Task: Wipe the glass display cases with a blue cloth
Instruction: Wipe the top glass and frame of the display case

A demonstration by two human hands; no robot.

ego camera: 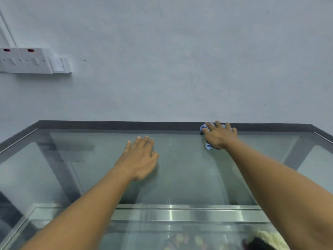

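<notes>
The glass display case (189, 170) fills the lower half of the view, its flat glass top framed by a dark rim along the back. My right hand (219, 136) presses a small blue cloth (208, 146) flat against the glass at the far edge, right of centre; only bits of cloth show around my fingers and palm. My left hand (139, 156) lies flat on the glass near the middle, fingers spread, holding nothing.
A pale wall rises directly behind the case. White wall sockets with red indicators (27, 60) sit on the wall at upper left. A metal rail (189, 212) runs under the glass near me. Blurred items (189, 240) lie inside the case at the bottom.
</notes>
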